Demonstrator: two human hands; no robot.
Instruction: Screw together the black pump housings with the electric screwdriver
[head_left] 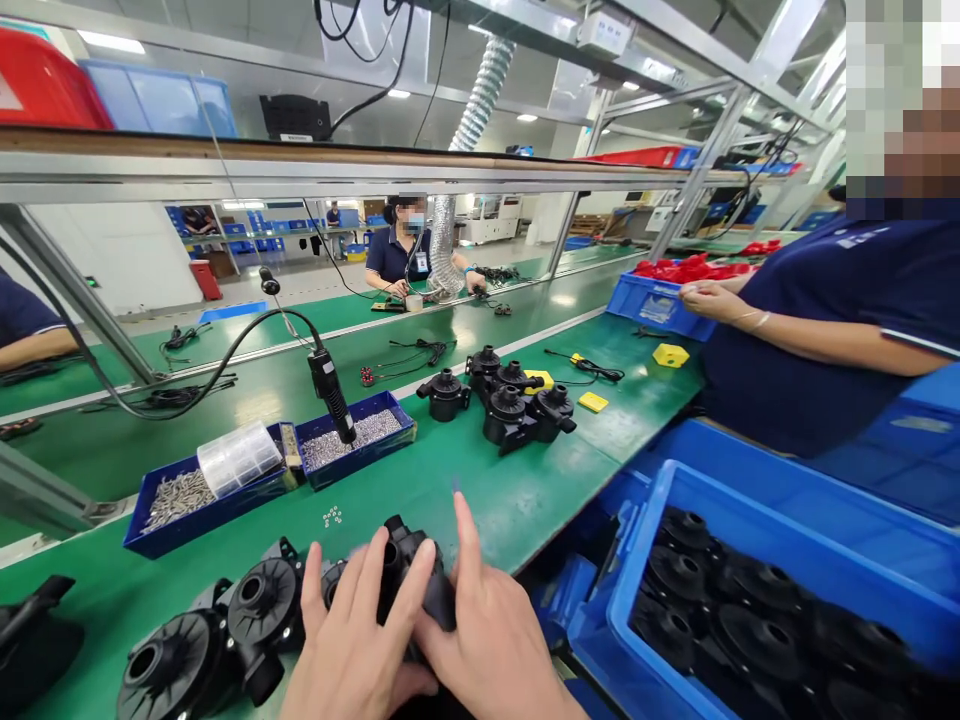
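Bench (540, 490): green, work mid-batch by the look of it. Crate (637, 550) beside its edge, lower right, well stocked with black housings (761, 635); whether those are finished or waiting cannot be told. Left tray (217, 522) and right tray (367, 458), end to end, both well supplied: screws (176, 500) and a roll (238, 460) in the left, small bright parts (375, 430) in the right. Driver (330, 390) hangs over the right tray, unheld. Five housings (506, 415) grouped farther up the bench; their stage not readable. Near pair (255, 590), left of the hands, has covers on; bright dots at the rims suggest fasteners in place, so probably further along. One housing (405, 540) is on the near bench side, between left hand (356, 640) and right hand (487, 630). Fingers of both are spread about it, right thumb against its side; firmness of grip cannot be told. Its fastening points are mostly covered, so judged in progress, completion unconfirmed. Loose nuts (332, 516), or similar, lie on the bench, unfitted.
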